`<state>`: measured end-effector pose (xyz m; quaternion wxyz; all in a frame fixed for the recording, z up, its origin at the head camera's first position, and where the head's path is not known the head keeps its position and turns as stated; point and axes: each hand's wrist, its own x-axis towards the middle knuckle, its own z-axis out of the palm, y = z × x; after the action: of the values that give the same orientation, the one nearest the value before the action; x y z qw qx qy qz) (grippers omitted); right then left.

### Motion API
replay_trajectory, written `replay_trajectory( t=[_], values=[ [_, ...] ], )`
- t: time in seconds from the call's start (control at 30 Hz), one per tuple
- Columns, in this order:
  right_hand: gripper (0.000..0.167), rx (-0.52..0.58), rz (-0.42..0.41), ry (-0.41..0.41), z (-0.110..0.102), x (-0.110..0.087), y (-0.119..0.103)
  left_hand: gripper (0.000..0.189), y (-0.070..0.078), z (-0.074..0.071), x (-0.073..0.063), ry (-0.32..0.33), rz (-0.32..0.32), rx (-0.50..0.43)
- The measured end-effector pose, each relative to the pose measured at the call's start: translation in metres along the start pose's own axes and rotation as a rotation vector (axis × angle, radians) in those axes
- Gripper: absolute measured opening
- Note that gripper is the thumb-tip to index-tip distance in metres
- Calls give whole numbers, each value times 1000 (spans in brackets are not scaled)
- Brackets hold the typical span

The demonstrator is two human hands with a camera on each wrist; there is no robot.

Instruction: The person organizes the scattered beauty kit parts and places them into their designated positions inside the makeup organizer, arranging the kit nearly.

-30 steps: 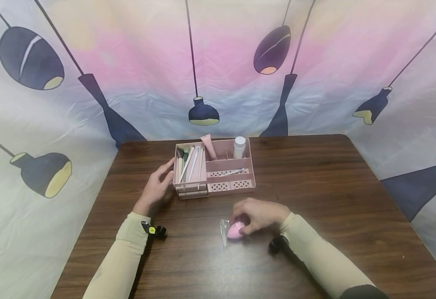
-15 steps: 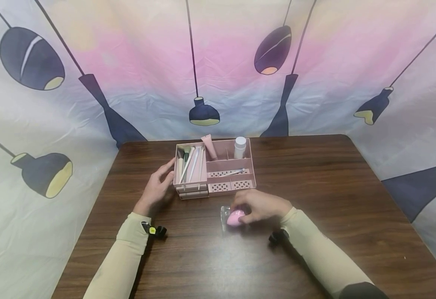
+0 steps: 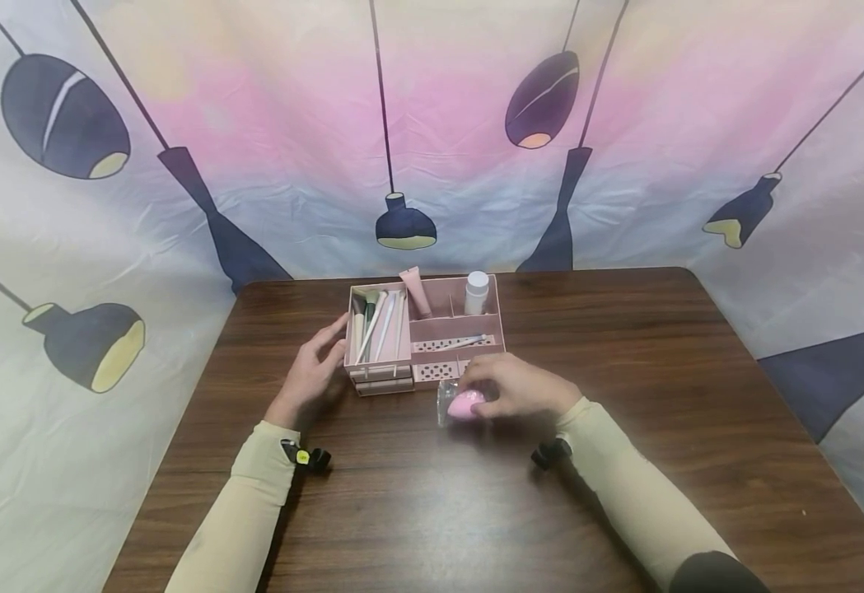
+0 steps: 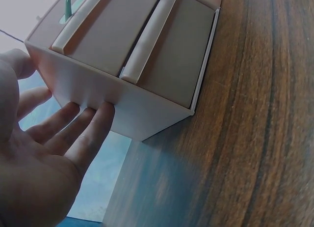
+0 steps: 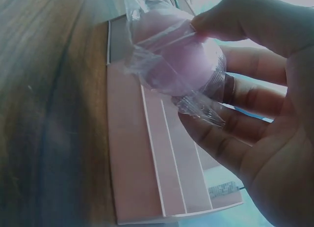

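A pink makeup organizer (image 3: 378,364) stands near the back of the table. My left hand (image 3: 307,380) touches its left side; in the left wrist view, extended fingertips (image 4: 105,111) rest on the smooth side wall (image 4: 142,109), beside two drawers. In front of the organizer, my right hand (image 3: 524,385) holds a pink makeup sponge (image 3: 465,405) in a clear plastic wrapper (image 3: 443,402). The right wrist view shows thumb and fingers pinching the wrapped sponge (image 5: 179,60) above the table, close to the organizer's front wall (image 5: 130,148).
Several makeup brushes (image 3: 369,317) fill the organizer's left tray. A pink tube (image 3: 415,292) and a white bottle (image 3: 477,292) stand in rear compartments, and a thin brush (image 3: 464,341) lies in the middle one. Brown wooden table (image 3: 624,494) surrounds it; a printed curtain (image 3: 291,123) hangs behind.
My right hand has carried the wrapped sponge away from me across the table, up to the organizer's front edge. The left hand has stayed at the organizer's side.
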<state>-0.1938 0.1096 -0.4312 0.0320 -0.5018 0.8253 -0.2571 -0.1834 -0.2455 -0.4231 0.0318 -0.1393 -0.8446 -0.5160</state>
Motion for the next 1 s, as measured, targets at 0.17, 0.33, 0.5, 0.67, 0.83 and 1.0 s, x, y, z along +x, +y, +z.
replay_trajectory(
  t=[0.17, 0.33, 0.5, 0.67, 0.83, 1.0],
  values=[
    [29, -17, 7, 61, -5, 5, 4, 49, 1, 0, 0, 7, 11, 23],
    [32, -52, 28, 84, -9, 9, 6, 48, 0, 0, 1, 9, 23, 22],
    [34, -28, 67, 82, -12, 11, 4, 48, -1, 0, 1, 15, 35, 22],
    [36, 2, 79, 107, -14, 15, 7, 48, 0, 0, 0, 6, 19, 10],
    [34, -2, 61, 148, -14, 19, 11, 49, 0, 0, 0, 5, 9, 18],
    [31, -24, 45, 185, -15, 24, 15, 49, 0, 0, 0, 3, 3, 11]
  ],
)
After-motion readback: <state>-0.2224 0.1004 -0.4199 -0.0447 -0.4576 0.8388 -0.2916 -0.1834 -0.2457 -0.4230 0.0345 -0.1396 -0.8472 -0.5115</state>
